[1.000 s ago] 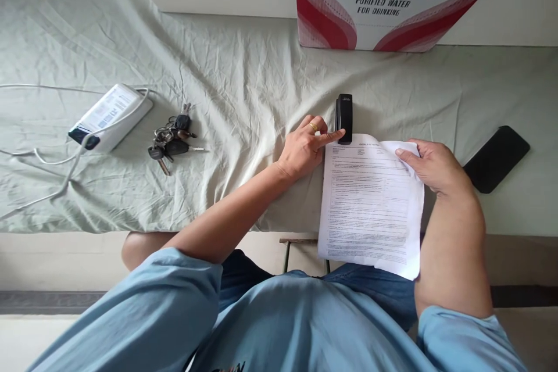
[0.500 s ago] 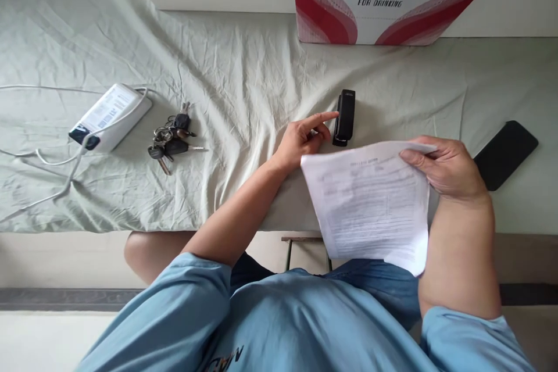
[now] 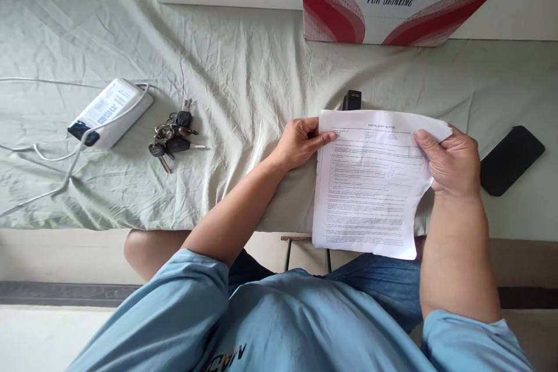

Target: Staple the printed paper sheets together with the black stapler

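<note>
While each hand grips a top corner of the papers (image 3: 370,180), their lower edge overhangs the bed

Left hand (image 3: 300,142) left stapler (image 3: 351,100), now gripping papers (image 3: 370,180).

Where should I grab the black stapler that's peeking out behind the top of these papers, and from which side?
Take the stapler by its far end, probably the only part showing above the papers' top edge. Come from above and beyond the sheets, fingers closing across its narrow width. It appears to lie lengthwise on the cloth, its near end hidden, so lower the papers first if a fuller grip is wanted.
</note>
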